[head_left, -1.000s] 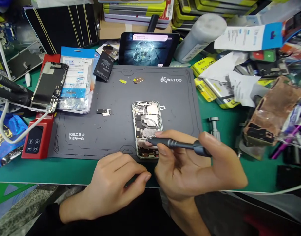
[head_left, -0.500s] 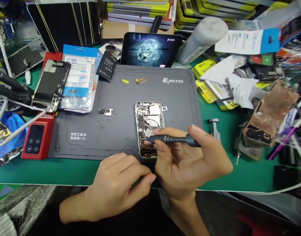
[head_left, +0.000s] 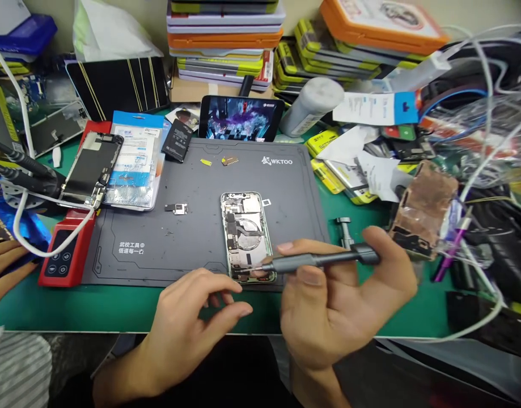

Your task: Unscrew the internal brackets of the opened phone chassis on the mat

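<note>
An opened phone body lies on the grey mat, its inner parts and a round coil showing. My right hand holds a dark grey screwdriver, whose tip meets the lower part of the phone. Just below and left of the phone is my left hand, thumb and fingers apart with nothing between them. A small metal part rests on the mat left of the phone. Beside the phone's upper right edge lies a small SIM tray.
A red device and a phone screen are at the left. Another person's hand shows at the left edge. A tablet and a grey bottle stand behind the mat. Packets and cables crowd the right.
The view has shifted. The screwdriver's tip has moved toward the phone's lower end. My left hand's fingers have opened apart. Another person's hand has come into view at the left.
</note>
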Tool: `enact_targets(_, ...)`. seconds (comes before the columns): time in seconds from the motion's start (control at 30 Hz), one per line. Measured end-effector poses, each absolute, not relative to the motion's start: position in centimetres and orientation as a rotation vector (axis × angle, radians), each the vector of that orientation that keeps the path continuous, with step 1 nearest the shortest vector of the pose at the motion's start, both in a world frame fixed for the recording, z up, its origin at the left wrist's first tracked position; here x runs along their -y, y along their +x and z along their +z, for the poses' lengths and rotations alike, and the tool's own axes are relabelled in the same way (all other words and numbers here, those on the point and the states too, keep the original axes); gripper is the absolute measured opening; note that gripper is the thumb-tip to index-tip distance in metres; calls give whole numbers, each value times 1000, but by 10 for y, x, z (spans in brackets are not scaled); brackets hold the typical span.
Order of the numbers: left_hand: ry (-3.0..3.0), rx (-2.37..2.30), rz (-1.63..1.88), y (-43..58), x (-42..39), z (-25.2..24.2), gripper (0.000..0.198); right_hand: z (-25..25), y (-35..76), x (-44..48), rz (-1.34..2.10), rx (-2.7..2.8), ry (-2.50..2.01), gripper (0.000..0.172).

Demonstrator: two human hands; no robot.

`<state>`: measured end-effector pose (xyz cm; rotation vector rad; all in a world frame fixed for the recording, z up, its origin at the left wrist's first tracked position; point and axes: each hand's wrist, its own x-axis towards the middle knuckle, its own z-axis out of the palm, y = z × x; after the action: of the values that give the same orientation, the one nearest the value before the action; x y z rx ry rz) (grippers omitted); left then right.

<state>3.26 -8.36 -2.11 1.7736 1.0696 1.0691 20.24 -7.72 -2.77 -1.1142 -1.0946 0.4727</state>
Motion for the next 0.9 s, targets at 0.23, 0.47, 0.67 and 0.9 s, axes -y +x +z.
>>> enact_targets(0.23, 1724, -1067, 1103, 33, 83, -20, 21, -21, 198, 83, 757, 967, -1065, 49)
enact_targets(0.47, 1774, -1064, 1146, 33, 81, -14, 12, -23, 200, 86, 784, 965, -1046, 49)
enact_targets(0.67, 1793, -1098, 1138, 33, 82, -14, 11, -24, 200, 88, 799, 947, -1023, 53)
enact_targets(0.9, 1768, -1085, 1163, 34, 84, -16, 13, -24, 202, 90, 849, 915, -1060, 49)
